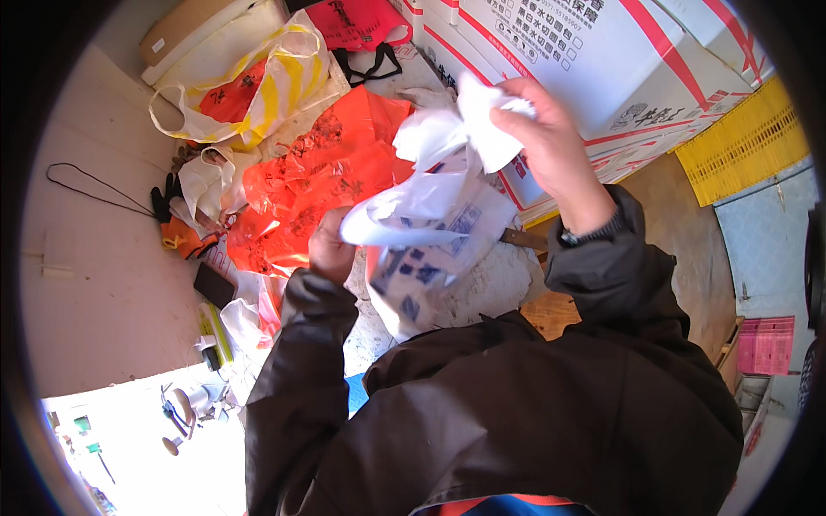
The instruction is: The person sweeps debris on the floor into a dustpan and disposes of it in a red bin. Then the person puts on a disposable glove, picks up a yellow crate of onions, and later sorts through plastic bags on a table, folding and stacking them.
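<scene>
A thin white plastic bag with blue print hangs stretched between my two hands over the table. My left hand is closed on one handle of the bag. Up and to the right, my right hand pinches a bunched white part of it between thumb and fingers. Behind the bag lie red plastic bags with dark print, spread on the table. Part of a wooden piece shows beside the bag, below my right forearm.
White cartons with red stripes stand at the back right, near a yellow plastic crate. A yellow-and-white striped bag sits at the back left. A dark flat rectangular object and crumpled bags lie along the left side.
</scene>
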The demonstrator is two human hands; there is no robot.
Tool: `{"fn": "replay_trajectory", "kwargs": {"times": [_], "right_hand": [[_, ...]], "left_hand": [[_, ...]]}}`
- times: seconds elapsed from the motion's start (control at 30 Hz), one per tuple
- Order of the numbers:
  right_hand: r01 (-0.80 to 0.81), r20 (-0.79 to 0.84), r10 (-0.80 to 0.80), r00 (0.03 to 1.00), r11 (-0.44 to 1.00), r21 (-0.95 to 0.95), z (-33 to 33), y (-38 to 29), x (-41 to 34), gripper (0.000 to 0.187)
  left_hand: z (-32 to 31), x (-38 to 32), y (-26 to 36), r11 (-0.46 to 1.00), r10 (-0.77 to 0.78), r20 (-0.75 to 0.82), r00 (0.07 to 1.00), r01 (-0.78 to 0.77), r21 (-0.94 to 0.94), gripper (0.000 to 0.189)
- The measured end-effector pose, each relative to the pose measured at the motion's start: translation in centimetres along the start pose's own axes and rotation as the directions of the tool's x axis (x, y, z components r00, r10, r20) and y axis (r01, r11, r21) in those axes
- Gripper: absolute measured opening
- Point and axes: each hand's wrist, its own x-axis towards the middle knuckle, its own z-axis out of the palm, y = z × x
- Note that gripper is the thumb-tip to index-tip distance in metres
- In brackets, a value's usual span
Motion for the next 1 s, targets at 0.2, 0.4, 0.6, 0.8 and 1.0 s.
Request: {"fn": "replay_trajectory", "kwargs": {"times": [0.2, 0.4, 0.6, 0.8, 1.0], "right_hand": [[0.458, 0.003, -0.46, 0.888, 0.883, -0.101, 2.6, -8.4, 3.9, 0.034], [0.67, 0.216, -0.64, 0.737, 0.651, -0.358, 11.9, -3.4, 16.3, 0.038], [0.562, 0.416, -0.398, 0.818, 0.707, -0.428, 16.1, 8.0, 16.4, 0.067], [0.616, 0.662, -0.121, 0.739, 0.519, -0.593, 11.7, 16.1, 0.4, 0.05], [0.518, 0.637, 0.168, 0.752, 0.447, -0.729, 7.3, 25.2, 1.3, 0.053]], "left_hand": [[-6.4, 2.0, 7.3, 0.814, -0.133, -0.143, 0.981, 0.026, -0.58, 0.03], [-14.5, 6.3, 1.1, 0.665, -0.373, -0.007, 0.928, 0.262, -0.7, 0.035], [-16.2, -0.4, -12.0, 0.542, -0.757, -0.113, 0.644, 0.522, -0.658, 0.033], [-13.1, -6.8, -14.9, 0.39, -0.92, -0.161, 0.358, 0.798, -0.46, 0.048], [-12.0, -5.3, -17.4, 0.772, -0.598, -0.431, 0.676, 0.631, -0.082, 0.049]]}}
